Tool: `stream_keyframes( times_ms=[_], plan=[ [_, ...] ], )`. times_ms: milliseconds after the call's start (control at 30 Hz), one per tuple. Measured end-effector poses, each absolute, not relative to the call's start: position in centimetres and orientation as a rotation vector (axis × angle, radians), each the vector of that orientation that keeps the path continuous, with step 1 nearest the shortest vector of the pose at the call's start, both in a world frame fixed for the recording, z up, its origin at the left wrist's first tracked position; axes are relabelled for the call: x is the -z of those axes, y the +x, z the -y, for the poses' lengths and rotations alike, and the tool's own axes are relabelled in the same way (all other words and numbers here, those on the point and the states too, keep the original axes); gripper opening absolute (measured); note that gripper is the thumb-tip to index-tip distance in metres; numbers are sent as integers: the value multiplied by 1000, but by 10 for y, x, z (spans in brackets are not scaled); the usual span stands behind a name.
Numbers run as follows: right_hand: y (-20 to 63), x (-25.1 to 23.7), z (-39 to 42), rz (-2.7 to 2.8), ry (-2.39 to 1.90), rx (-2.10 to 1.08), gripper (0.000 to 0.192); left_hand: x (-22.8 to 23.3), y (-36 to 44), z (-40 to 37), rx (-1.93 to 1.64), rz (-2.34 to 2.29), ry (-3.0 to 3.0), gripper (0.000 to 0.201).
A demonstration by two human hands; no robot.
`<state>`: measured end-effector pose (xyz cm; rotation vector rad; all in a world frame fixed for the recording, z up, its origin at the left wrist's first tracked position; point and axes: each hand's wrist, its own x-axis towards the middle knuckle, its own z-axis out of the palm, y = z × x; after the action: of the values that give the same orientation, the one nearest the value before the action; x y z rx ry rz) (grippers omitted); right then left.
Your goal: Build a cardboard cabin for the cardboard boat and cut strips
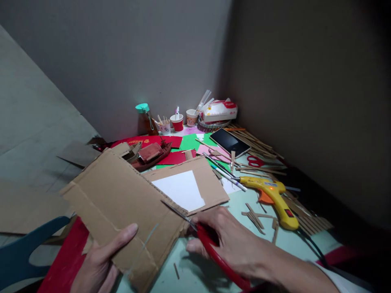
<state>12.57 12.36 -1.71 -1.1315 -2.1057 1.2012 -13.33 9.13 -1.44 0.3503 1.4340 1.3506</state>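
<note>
**A:** What do you have in the hands right now?

**B:** My left hand grips the near edge of a big flat piece of brown corrugated cardboard, thumb pressed on its top face, fingers hidden beneath. The sheet is lifted and tilted over the near-left part of the pale green tabletop. My right hand is closed around the red handles of a pair of red-handled scissors; the blades lie on the cardboard's right edge, tips pointing up-left, in a slit in the board.

**A:** Are the blades apart or together?

**B:** I see only one thin metal line, so they look nearly together; I cannot tell more.

**A:** What lies around the sheet?

**B:** Just beyond it rests a second brown cardboard panel with a white paper sheet on top. To the right lies a yellow hot-glue gun with an orange trigger, its black cord trailing toward me. Thin brown cardboard strips are scattered between my right hand and the gun. Farther back I see a small brown cardboard model boat on red paper, a black phone, a second pair of small red scissors, and a red paper cup near the wall.
</note>
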Motion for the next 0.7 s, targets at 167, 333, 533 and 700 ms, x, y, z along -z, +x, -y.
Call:
stream_keyframes(
  times_ms=[167,333,533,700],
  plan=[
    [128,4,-121,2054,-1158,-1328,40,13,-124,-84,-1340,-1431,428,101],
    [130,11,-121,2077,-1100,-1272,36,12,-114,-81,-1327,-1502,393,101],
    [126,21,-126,2065,-965,-1227,33,22,-120,-83,-1313,-1501,407,97],
    [131,16,-121,2047,-1165,-1297,46,22,-115,-76,-1290,-1478,392,104]
  ],
)
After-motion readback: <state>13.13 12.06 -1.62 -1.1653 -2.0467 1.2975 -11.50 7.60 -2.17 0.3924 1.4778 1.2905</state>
